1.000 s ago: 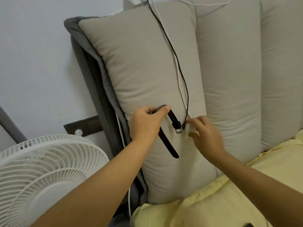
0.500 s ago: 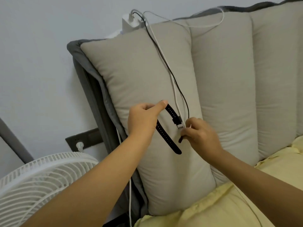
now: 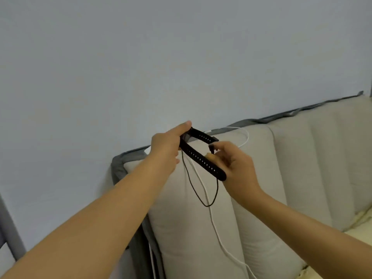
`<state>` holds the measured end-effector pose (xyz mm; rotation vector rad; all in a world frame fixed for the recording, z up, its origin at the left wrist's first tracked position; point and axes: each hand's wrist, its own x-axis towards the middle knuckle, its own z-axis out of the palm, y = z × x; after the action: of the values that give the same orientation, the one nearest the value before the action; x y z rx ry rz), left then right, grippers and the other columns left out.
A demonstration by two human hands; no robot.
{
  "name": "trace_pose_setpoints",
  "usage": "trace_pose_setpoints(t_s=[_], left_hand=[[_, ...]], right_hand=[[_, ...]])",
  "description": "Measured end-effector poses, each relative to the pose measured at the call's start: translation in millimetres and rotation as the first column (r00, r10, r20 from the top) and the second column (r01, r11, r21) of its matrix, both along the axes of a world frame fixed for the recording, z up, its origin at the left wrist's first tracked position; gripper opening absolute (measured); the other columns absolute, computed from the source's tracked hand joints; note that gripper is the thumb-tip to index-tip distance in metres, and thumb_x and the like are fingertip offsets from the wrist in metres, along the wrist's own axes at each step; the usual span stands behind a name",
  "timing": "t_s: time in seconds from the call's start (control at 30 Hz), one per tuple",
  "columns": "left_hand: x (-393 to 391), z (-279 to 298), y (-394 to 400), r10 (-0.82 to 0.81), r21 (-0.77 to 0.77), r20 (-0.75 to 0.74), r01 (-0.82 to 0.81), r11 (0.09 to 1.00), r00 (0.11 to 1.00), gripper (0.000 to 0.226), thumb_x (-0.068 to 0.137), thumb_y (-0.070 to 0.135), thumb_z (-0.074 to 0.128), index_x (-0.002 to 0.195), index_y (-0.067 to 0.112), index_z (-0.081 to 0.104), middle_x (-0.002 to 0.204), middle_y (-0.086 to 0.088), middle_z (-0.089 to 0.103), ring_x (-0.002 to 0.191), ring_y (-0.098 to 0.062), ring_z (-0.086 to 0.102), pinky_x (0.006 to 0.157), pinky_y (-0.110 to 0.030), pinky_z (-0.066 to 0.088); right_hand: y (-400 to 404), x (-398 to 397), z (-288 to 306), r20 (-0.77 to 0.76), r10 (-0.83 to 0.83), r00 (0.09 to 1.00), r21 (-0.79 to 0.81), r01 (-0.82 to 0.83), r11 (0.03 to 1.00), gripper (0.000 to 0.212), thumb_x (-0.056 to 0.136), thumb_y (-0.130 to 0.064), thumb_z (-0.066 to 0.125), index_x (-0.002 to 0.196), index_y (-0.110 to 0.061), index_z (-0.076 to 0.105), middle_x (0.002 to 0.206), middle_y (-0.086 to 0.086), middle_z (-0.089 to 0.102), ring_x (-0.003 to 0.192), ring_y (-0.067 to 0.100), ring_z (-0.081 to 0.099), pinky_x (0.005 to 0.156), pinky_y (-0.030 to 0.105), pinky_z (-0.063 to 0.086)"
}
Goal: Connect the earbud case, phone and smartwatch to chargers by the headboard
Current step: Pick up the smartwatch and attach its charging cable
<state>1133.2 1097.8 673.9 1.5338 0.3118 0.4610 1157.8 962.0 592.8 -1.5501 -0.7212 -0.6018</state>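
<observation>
We see the left hand (image 3: 166,142) gripping the smartwatch (image 3: 201,153) body, raised before the headboard (image 3: 302,158) top. The right hand (image 3: 235,168) pinches the black cable (image 3: 198,195) end beside the 2 straps. A white cable (image 3: 213,218) hangs down the cushion.

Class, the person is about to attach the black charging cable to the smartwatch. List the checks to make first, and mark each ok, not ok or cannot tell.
1. Left hand grips the smartwatch: ok.
2. Right hand pinches the end of the black cable: ok.
3. Cable end already seated on the watch: not ok, a gap shows.
4. Black cable has slack, hanging in a loop: ok.
5. White cable clear of the straps: cannot tell.
6. Watch's charging contacts face the plug: cannot tell.
</observation>
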Motion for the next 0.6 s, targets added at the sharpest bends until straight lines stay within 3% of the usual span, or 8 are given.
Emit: trace_pose_setpoints(t_s=[0.13,0.23,0.3,0.5,0.6], left_hand=[[-6.0,35.6,-12.2,-0.089,0.018,0.034,0.089,0.996,0.995,0.035,0.074,0.044,0.074,0.093,0.015,0.065,0.069,0.002,0.066,0.063,-0.013,0.062,0.072,-0.031,0.048],[-3.3,51.0,-15.0,-0.132,0.035,0.053,0.13,0.991,0.99,0.039,0.072,0.048,0.074,0.093,0.017,0.066,0.089,-0.003,0.064,0.084,-0.018,0.057,0.059,-0.028,0.046],[-1.1,57.8,-17.2,-0.148,0.061,0.061,0.144,0.988,0.987,0.045,0.071,0.052,0.073,0.098,0.016,0.067,0.096,-0.006,0.064,0.09,-0.021,0.056,0.061,-0.029,0.045],[4.0,65.6,-29.2,-0.249,0.039,0.067,0.247,0.968,0.966,0.037,0.071,0.051,0.073,0.089,0.019,0.067,0.089,-0.002,0.062,0.097,-0.022,0.058,0.064,-0.032,0.048],[4.9,63.1,-34.2,-0.273,0.027,0.04,0.272,0.962,0.961,0.035,0.071,0.05,0.073,0.085,0.019,0.067,0.082,0.0,0.063,0.089,-0.019,0.059,0.08,-0.037,0.053]], right_hand=[[0.3,-1.6,50.4,-0.033,-0.057,0.998,0.019,0.057,0.998,0.008,0.087,-0.019,0.064,0.092,-0.024,0.06,0.07,0.0,0.069,0.066,0.014,0.065,0.069,0.037,0.054],[-2.7,-4.1,75.2,-0.064,-0.085,0.994,0.082,0.09,0.993,0.015,0.085,-0.016,0.066,0.081,-0.03,0.062,0.071,0.006,0.069,0.062,0.012,0.061,0.07,0.042,0.052],[-6.5,-5.1,89.2,-0.07,-0.126,0.99,0.104,0.133,0.986,0.02,0.081,-0.015,0.069,0.075,-0.033,0.064,0.07,0.0,0.067,0.066,0.014,0.059,0.074,0.043,0.053],[-16.4,-8.8,103.2,-0.123,-0.128,0.984,0.177,0.148,0.973,0.014,0.081,-0.007,0.069,0.079,-0.02,0.069,0.067,-0.003,0.064,0.054,0.007,0.056,0.055,0.019,0.047],[-23.2,-10.8,100.6,-0.131,-0.136,0.982,0.207,0.161,0.965,0.019,0.082,-0.004,0.067,0.079,-0.023,0.07,0.064,-0.006,0.063,0.05,0.005,0.054,0.053,0.018,0.047]])
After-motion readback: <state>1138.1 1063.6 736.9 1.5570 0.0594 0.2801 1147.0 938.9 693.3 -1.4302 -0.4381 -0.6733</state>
